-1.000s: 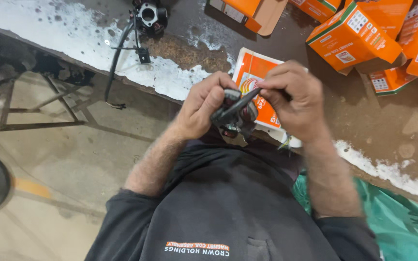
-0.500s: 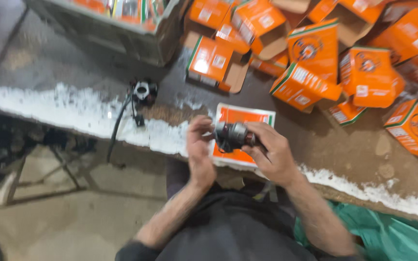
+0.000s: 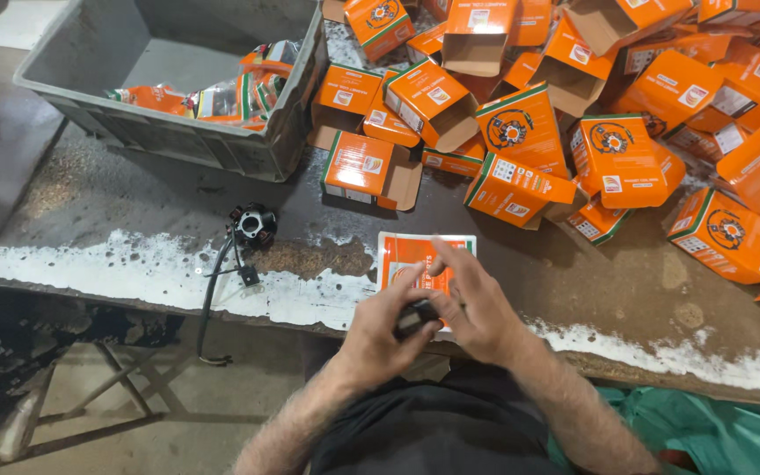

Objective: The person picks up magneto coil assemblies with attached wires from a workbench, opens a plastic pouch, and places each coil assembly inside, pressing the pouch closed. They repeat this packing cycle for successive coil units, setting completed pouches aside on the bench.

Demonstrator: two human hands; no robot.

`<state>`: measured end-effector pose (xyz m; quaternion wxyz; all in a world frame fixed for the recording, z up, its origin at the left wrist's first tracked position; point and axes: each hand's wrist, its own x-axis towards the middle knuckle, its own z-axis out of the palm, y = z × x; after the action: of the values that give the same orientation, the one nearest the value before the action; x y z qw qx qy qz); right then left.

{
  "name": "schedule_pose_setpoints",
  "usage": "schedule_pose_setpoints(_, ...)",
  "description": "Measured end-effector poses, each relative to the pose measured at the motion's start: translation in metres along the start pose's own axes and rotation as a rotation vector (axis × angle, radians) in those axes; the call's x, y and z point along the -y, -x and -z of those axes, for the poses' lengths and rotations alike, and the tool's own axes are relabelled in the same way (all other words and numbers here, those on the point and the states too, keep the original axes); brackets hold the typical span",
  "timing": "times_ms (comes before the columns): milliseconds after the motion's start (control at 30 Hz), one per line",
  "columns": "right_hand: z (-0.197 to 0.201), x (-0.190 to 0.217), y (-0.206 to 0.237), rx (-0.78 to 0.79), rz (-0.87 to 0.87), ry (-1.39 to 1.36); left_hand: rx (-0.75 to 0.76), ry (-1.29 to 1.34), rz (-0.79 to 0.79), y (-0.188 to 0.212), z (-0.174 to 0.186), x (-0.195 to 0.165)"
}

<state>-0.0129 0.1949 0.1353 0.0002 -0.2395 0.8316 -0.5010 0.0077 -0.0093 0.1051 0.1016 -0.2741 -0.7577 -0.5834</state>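
Small dark part [image 3: 415, 318]: pinched between left hand [image 3: 380, 339] and right hand [image 3: 477, 308], right fingers spread. Flat orange packet [image 3: 421, 264] lies on bench [image 3: 573, 273] just beyond, nearer the right hand.

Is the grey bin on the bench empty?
No, the grey bin holds several orange-and-clear packets lying along its near side.

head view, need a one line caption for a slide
Both hands, left hand and right hand, grip a small dark part over a workbench strewn with orange boxes.
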Motion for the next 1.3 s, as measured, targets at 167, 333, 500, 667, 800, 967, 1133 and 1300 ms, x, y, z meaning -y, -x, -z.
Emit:
schedule_pose_setpoints(167,0.000,-0.002,-0.012,0.154,0.036,-0.242,-0.021,0.325,0.166,-0.008,0.003,-0.011)
schedule_pose_setpoints(333,-0.026,-0.004,-0.019,-0.111,0.083,-0.438,-0.199,0.579,0.185,-0.025,-0.008,-0.012)
schedule_pose_setpoints(500,-0.077,0.001,-0.011,-0.513,0.183,-0.580,-0.525,0.680,0.162,-0.034,-0.036,-0.004)
schedule_pose_setpoints(667,-0.073,-0.015,0.001,-0.502,0.010,-0.444,-0.486,0.596,0.153,-0.036,-0.043,-0.001)
schedule_pose_setpoints(800,-0.016,-0.026,0.006,-0.123,-0.038,-0.371,-0.121,0.406,0.106,-0.047,-0.009,0.011)
schedule_pose_setpoints(967,0.005,-0.019,0.003,-0.088,0.122,0.087,0.036,0.428,0.232,-0.048,-0.002,0.020)
schedule_pose_setpoints(1133,-0.052,-0.016,-0.001,-0.394,0.135,-0.701,-0.419,0.876,0.187,-0.050,-0.044,0.020)
schedule_pose_setpoints(1300,-0.069,-0.037,0.001,-0.678,0.074,-0.536,-0.629,0.897,0.167,-0.043,-0.080,0.011)
